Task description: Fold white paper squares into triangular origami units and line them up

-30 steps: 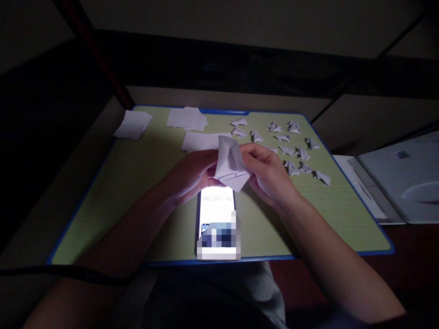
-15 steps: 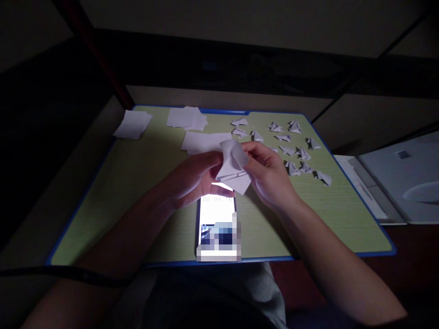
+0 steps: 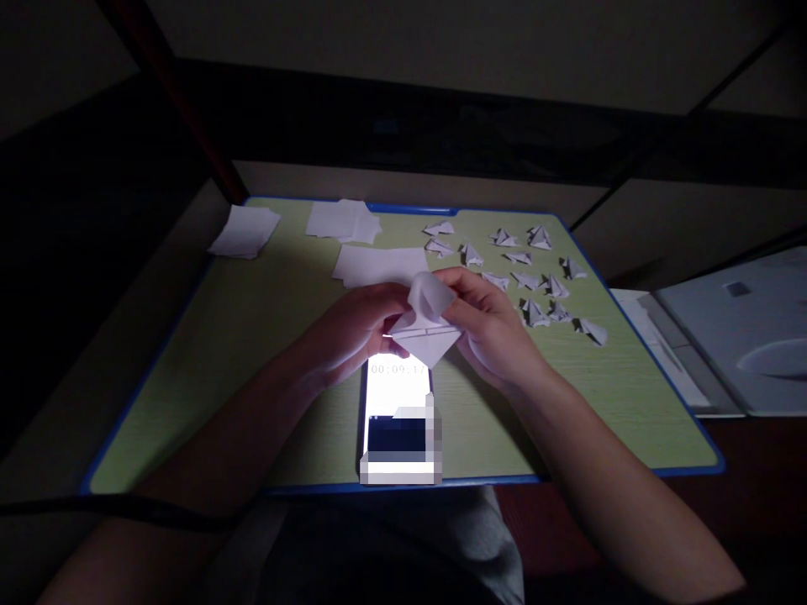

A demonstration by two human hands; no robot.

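A partly folded sheet of white paper is held up between my two hands above the table. Its lower part comes to a point, and a flap curls up at the top. My left hand grips the left edge, thumb on top and fingers beneath. On the right side, my right hand pinches the paper by the curled flap; some of its fingertips are hidden behind the sheet. Under the paper lies a phone with a bright screen showing a running timer, its lower part pixelated.
Several small folded paper figures are spread over the right of the green, blue-edged table. Paper sheets lie in a left stack, a back pile and a middle pile. A dark cable crosses the lower left.
The paper has turned and dropped slightly, so its pointed lower part now faces me more squarely. My left fingers have drawn in under it. The timer has advanced one second.
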